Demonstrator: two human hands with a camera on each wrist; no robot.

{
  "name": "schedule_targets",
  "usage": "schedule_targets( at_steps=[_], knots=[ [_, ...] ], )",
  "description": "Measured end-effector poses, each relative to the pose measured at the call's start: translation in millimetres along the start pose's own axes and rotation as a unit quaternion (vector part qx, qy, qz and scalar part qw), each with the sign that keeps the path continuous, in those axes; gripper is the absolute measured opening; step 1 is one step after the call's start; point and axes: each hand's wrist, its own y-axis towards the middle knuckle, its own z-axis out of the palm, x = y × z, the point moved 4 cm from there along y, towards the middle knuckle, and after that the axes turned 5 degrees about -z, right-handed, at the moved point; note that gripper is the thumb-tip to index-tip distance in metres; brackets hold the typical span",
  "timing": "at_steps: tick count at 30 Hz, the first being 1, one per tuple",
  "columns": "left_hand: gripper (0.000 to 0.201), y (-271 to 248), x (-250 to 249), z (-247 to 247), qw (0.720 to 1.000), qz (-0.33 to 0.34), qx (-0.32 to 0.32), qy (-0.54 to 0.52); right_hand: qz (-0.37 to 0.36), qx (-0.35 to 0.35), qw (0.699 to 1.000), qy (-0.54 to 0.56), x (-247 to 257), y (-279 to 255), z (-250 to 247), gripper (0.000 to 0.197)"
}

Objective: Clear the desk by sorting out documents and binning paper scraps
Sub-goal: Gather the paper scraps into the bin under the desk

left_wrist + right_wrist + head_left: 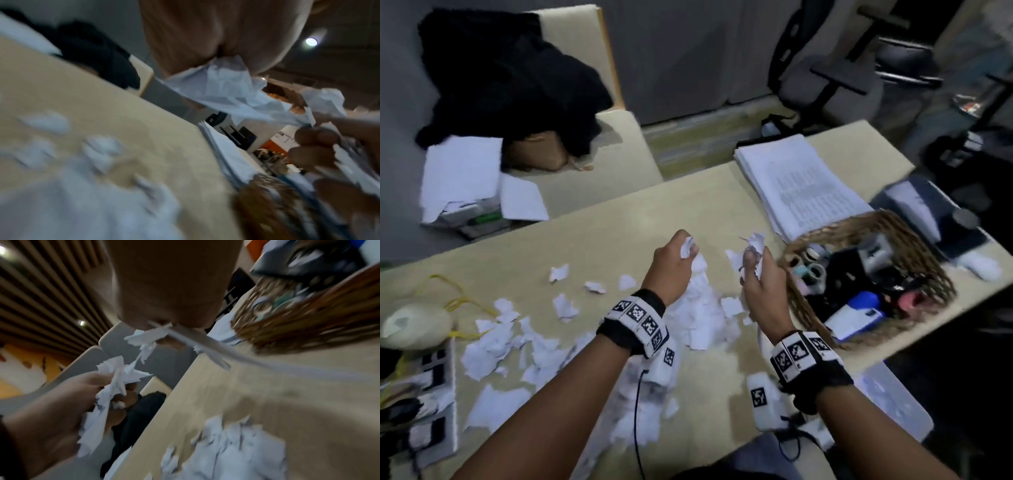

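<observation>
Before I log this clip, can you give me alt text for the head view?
Both hands are raised over a desk, the left hand and right hand each gripping a wad of torn paper scraps, with more strewn below. A document stack and wicker basket sit to the right.

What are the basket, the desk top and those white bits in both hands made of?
Basket: woven brown strands, probably wicker or rattan, matte; the open weave shows.
Desk: pale beige and smooth with faint grain, likely laminate or veneer; I can't tell which.
Scraps in the left hand and scraps in the right hand: thin white paper with ragged torn edges and creases.
</observation>
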Motion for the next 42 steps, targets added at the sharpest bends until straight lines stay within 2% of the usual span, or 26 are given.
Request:
schedule_targets(
  at_steps=[2,4,6,8,11,13,16,18,19,20,22,23,26,29,31,34,37,40,42],
  knots=[
    [0.014,-2,-27,40,0.999,0.001,0.022,-0.037,0.03,-0.05,0.998,0.021,-15,-8,-41,0.027],
    [0.016,-14,-54,89,0.995,0.005,0.076,-0.067,0.064,-0.1,0.992,0.049,-31,-23,-90,0.031],
    [0.018,-31,-80,148,0.983,0.01,0.151,-0.104,0.102,-0.17,0.977,0.074,-50,-44,-144,0.021],
    [0.034,-54,-108,211,0.966,0.023,0.229,-0.114,0.148,-0.247,0.955,0.076,-74,-71,-200,0.018],
    [0.032,-90,-135,307,0.933,0.013,0.34,-0.116,0.195,-0.342,0.918,0.043,-119,-117,-273,0.026],
    [0.044,-113,-141,367,0.916,0.005,0.393,-0.086,0.236,-0.4,0.885,0.041,-153,-150,-310,0.023],
    [0.034,-138,-131,441,0.892,-0.027,0.452,-0.013,0.295,-0.429,0.854,0.023,-208,-192,-343,0.024],
    [0.011,-140,-108,479,0.893,-0.075,0.444,0.0,0.342,-0.415,0.843,0.0,-254,-214,-348,0.031],
    [0.005,-135,-93,497,0.895,-0.106,0.433,0.007,0.364,-0.404,0.839,-0.006,-280,-223,-346,0.033],
    [0.012,-130,-72,516,0.894,-0.145,0.422,0.028,0.389,-0.387,0.836,-0.013,-304,-230,-343,0.035],
    [0.005,-117,-34,546,0.891,-0.215,0.397,0.052,0.446,-0.332,0.831,-0.028,-352,-235,-332,0.035],
    [0.006,-109,-12,562,0.891,-0.238,0.38,0.067,0.474,-0.297,0.828,-0.038,-375,-235,-325,0.034],
    [0.034,-89,41,599,0.884,-0.283,0.351,0.12,0.53,-0.217,0.819,-0.043,-440,-233,-305,0.034],
    [0.039,-66,80,635,0.871,-0.293,0.355,0.171,0.568,-0.152,0.809,-0.023,-500,-233,-284,0.039],
    [0.039,-54,100,660,0.863,-0.288,0.366,0.198,0.567,-0.108,0.817,-0.016,-535,-231,-270,0.048],
    [0.042,-40,123,689,0.858,-0.276,0.369,0.226,0.57,-0.048,0.82,-0.039,-573,-225,-256,0.046],
    [0.048,-32,140,707,0.87,-0.307,0.349,0.163,0.585,-0.003,0.81,-0.041,-595,-225,-250,0.042],
    [0.055,-27,141,702,0.885,-0.319,0.313,0.131,0.577,-0.025,0.816,-0.006,-594,-227,-253,0.038],
    [0.054,-31,131,691,0.882,-0.297,0.336,0.143,0.566,-0.045,0.822,0.037,-581,-229,-257,0.036]
  ],
)
